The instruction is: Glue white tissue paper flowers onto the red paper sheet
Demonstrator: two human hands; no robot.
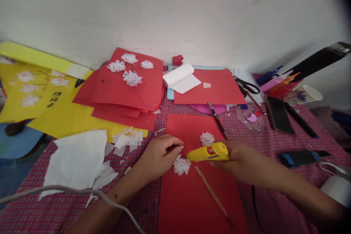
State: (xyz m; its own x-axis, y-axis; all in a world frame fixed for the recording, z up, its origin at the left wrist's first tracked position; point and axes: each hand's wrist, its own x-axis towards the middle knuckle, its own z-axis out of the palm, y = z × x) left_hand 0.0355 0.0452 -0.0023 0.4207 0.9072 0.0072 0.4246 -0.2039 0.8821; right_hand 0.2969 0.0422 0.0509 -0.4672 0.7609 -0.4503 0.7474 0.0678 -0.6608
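Observation:
My right hand (241,159) is wrapped round a yellow glue gun (204,153), which points left. Its tip meets or nearly meets the upper edge of a crumpled white paper flower (182,166) on a red sheet (178,201). Thumb and forefinger of my left hand (160,155) are closed together just above that flower; what they pinch, if anything, is too small to make out. A second white flower (207,138) lies behind the glue gun. On the same red sheet, a thin wooden-handled brush (211,186) slants below the gun.
Several white flowers sit on stacked red paper (120,97). White tissue (75,159) and torn scraps (128,139) lie left. A paper roll (178,75), dark pen (216,120), scissors (248,86), phone (279,115) and paper cup (304,95) are farther back. A grey cable (104,198) crosses my left forearm.

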